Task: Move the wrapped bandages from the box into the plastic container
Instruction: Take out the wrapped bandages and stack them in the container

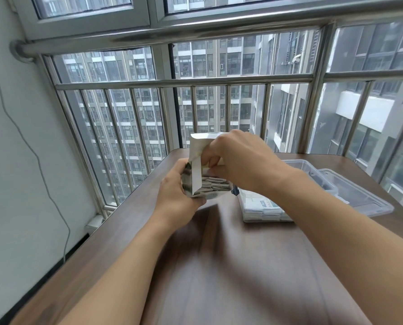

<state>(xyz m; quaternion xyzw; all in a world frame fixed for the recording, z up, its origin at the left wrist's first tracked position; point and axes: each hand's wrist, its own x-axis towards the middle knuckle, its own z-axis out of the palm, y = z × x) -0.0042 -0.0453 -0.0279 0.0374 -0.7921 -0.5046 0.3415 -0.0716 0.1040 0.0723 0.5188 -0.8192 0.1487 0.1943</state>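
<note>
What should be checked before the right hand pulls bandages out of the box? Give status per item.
1. Box steady: ok, left hand grips its side, held above the table.
2. Top flap clear of the opening: ok, folded up.
3. Wrapped bandages reachable: ok, packed edges show in the opening.
4. Right hand has a bandage pinched: cannot tell, fingertips hidden.
5. Plastic container open: ok, its lid lies behind it.
6. Room left in the container: cannot tell, the forearm covers part.
</note>
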